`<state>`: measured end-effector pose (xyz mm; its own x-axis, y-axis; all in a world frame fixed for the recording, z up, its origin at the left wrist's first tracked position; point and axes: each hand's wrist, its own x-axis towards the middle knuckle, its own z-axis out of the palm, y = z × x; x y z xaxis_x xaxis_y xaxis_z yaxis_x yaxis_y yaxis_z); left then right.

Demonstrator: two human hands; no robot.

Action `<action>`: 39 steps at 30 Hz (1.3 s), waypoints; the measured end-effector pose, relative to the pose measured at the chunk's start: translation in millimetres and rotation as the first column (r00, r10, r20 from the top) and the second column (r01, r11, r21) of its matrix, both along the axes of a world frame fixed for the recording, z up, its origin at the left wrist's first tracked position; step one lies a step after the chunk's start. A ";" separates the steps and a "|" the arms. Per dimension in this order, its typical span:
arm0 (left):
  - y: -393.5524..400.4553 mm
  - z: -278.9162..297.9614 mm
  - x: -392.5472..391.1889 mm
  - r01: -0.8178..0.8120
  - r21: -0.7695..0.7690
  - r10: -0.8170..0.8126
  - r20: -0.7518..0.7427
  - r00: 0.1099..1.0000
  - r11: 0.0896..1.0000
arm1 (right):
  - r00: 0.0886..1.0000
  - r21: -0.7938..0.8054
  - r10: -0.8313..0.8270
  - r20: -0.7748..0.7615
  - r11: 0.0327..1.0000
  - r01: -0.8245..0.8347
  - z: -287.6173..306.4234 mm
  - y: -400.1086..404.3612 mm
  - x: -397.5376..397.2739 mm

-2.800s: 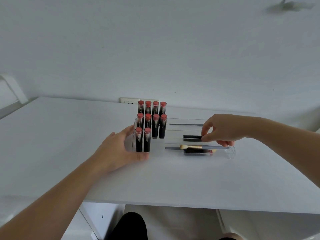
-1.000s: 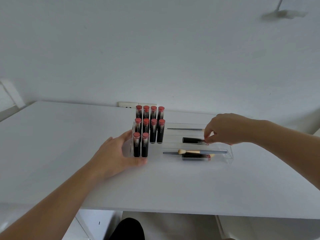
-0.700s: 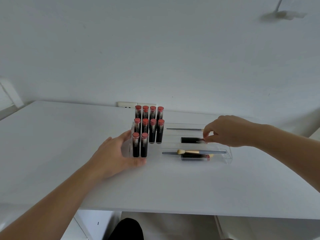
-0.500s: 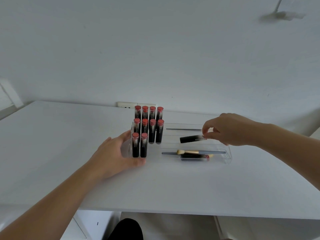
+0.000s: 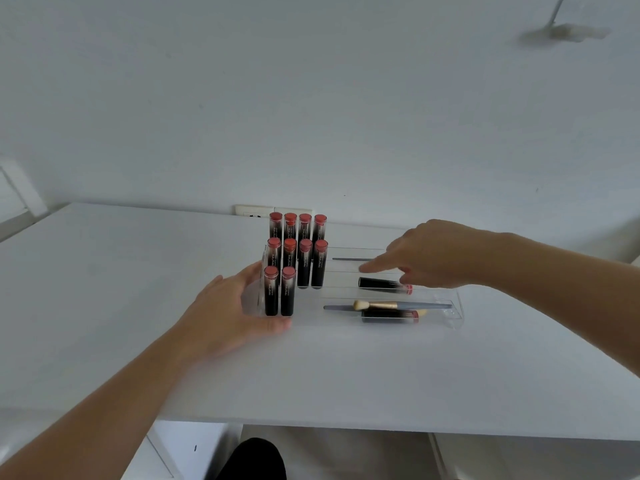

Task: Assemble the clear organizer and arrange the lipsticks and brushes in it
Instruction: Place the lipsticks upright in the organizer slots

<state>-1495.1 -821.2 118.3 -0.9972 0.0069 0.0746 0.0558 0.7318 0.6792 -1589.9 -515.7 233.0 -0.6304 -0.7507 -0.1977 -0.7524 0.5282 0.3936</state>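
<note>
Now that the right hand (image 5: 429, 254) has let go, fingers loose, the lipstick (image 5: 384, 285) lies back in the clear organizer's (image 5: 457, 315) middle slot; the left hand (image 5: 228, 313) stays flat, steadying it.

Left hand (image 5: 227, 311) flat, right hand (image 5: 434, 254) pointing

White counter (image 5: 346, 375), against the wall. On it, toward the far edge, stood the clear organizer (image 5: 453, 311). Left hand (image 5: 225, 313) rested on the counter, touching the organizer's near left corner.
</note>
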 end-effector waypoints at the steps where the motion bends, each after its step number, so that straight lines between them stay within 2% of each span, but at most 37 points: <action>1: -0.4 -0.7 0.0 -0.004 0.003 0.004 0.002 1.000 1.000 | 0.998 0.079 0.055 -0.035 0.996 -0.052 0.4 -3.5 -1.1; 3: -0.8 -2.0 0.3 -0.020 0.001 0.020 0.002 1.000 1.000 | 0.986 0.177 0.153 -0.067 0.974 -0.139 0.5 -5.3 -2.9; 7: -0.9 -2.8 1.0 -0.029 -0.007 0.029 0.004 1.000 1.000 | 0.973 0.204 0.219 -0.078 0.959 -0.199 0.2 -1.6 -6.6; 15: 0.3 -1.3 1.4 -0.040 -0.032 0.041 0.009 0.999 0.999 | 0.974 0.165 0.216 -0.069 0.965 -0.202 -9.2 6.9 -9.4; 21: -0.5 -1.3 1.4 -0.027 -0.029 0.027 -0.001 1.000 0.999 | 0.956 0.140 0.266 -0.127 0.958 -0.248 -10.0 11.1 -8.5; 26: -1.5 -2.8 -1.1 -0.025 -0.040 0.026 0.009 1.000 0.999 | 0.964 0.106 0.218 -0.152 0.973 -0.203 -8.4 16.1 -8.2; 35: 0.5 0.5 1.8 -0.018 -0.039 0.018 -0.003 1.000 0.999 | 0.999 -0.177 0.044 -0.012 0.983 -0.046 1.5 24.5 1.1; 37: 2.3 2.3 3.3 -0.018 -0.031 0.017 -0.003 1.000 0.999 | 0.999 -0.266 -0.034 0.034 0.963 0.042 7.1 25.0 3.3; 39: 3.1 3.9 3.8 -0.007 -0.020 0.006 -0.010 1.000 1.000 | 0.984 -0.419 -0.099 0.149 0.895 0.153 14.3 25.9 6.2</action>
